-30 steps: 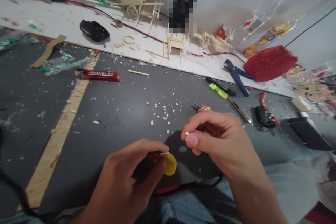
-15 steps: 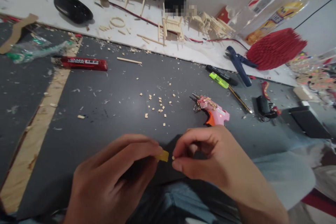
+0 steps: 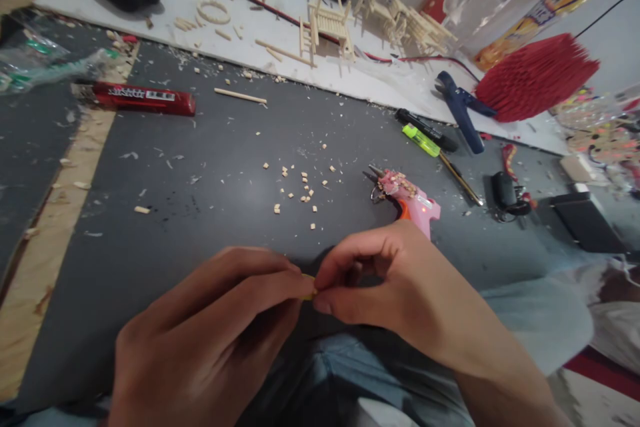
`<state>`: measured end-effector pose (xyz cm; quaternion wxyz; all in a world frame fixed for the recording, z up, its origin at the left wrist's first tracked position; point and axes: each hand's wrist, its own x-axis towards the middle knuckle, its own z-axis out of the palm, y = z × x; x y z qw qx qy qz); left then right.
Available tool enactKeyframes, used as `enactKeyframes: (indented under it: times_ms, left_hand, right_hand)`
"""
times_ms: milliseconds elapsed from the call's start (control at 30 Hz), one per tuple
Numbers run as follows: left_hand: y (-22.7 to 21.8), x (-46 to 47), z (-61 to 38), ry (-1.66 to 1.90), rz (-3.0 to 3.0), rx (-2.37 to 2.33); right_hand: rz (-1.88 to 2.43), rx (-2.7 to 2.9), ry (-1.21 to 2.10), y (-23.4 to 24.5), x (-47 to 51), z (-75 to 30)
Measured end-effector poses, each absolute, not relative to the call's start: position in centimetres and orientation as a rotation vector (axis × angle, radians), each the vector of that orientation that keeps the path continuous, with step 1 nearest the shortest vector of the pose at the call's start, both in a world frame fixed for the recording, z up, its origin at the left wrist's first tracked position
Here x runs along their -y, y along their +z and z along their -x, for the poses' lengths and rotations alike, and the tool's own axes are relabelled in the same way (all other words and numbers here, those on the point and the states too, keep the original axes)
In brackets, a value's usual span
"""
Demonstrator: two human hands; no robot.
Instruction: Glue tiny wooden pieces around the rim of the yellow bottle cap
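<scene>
My left hand (image 3: 215, 330) is closed, pinching a small yellow piece (image 3: 308, 288) between thumb and fingers; only its end shows. My right hand (image 3: 380, 283) is closed too, its thumb and forefinger tips meeting right at the yellow piece. A tiny wooden bit is in that pinch, now almost wholly covered by the fingertips. Beyond the hands, several small cut wooden bits (image 3: 305, 179) lie scattered on the dark grey tabletop (image 3: 210, 180). Just past my right hand lies a pink glue gun (image 3: 423, 210), its light glowing and its nozzle pointing left.
A red utility knife (image 3: 145, 99) and a thin wooden stick (image 3: 240, 95) lie to the left. On the right are a green highlighter (image 3: 421, 140), a black marker (image 3: 433, 132) and blue pliers (image 3: 461, 113). Miniature wooden chairs (image 3: 330, 23) stand on the white strip behind.
My right hand has moved left, bringing the wooden bit against the yellow piece, where a gap was before. The view has shifted slightly, so the table things appear higher.
</scene>
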<state>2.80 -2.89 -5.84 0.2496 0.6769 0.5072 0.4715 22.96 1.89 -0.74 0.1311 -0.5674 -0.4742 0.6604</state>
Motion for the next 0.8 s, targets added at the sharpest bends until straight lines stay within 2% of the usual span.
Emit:
enactKeyframes:
  times_ms: [800]
  left_hand:
    - [-6.02,3.15,-2.65,1.225,-1.825,-1.388]
  right_hand:
    - [1.598,1.212,1.985,-1.30,-1.76,-22.90]
